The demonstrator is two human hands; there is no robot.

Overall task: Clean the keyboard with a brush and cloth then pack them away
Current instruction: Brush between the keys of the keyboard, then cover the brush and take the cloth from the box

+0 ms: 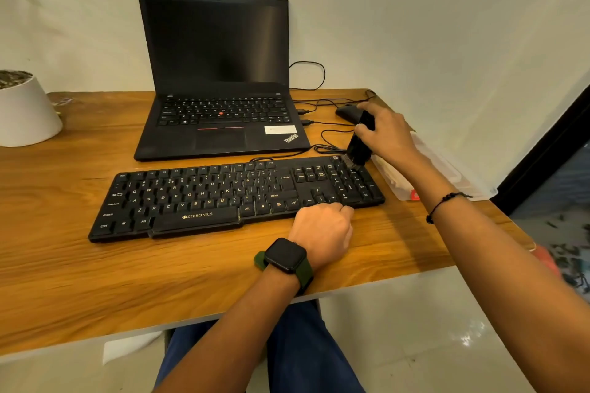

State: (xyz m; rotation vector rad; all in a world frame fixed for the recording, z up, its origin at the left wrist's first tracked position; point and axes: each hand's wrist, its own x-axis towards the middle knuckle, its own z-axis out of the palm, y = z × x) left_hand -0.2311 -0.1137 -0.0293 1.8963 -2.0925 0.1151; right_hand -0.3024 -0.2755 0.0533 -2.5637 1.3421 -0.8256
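Note:
A black Zebronics keyboard [204,198] lies across the wooden desk [79,281]. My right hand [388,134] grips a black brush [359,143], held upright with its bristles on the keyboard's far right corner, above the number pad. My left hand [322,230] rests at the keyboard's front edge below the arrow keys, fingers curled; whether it grips the edge cannot be told. A clear plastic case [447,175] with something white inside lies to the right of the keyboard, partly hidden by my right forearm.
An open black laptop [220,73] stands behind the keyboard, cables trailing from its right side to a black mouse [348,112]. A white plant pot [25,112] sits at the far left. The desk's right edge lies just past the case.

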